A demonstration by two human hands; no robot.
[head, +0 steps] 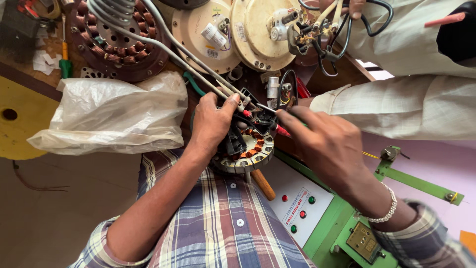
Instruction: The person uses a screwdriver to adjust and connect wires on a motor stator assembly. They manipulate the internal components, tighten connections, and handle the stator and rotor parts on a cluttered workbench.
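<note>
My left hand [210, 124] grips the top of a small round motor stator [248, 151] with copper windings, held against my plaid shirt. Its thumb presses on a black plastic connector block [248, 97] where grey sleeved cables [183, 54] end. My right hand [327, 144] pinches a thin metal tool [265, 107] whose tip reaches into the black wiring on top of the stator. A silver bracelet sits on the right wrist. A wooden tool handle [263, 183] pokes out below the stator.
A crumpled clear plastic bag [114, 111] lies left. A large copper-wound stator [121, 44] and cream fan motor housings [258, 30] sit behind. A green machine with a button panel [300, 211] stands below right. Another person in a pale shirt [411, 64] holds wires at top right.
</note>
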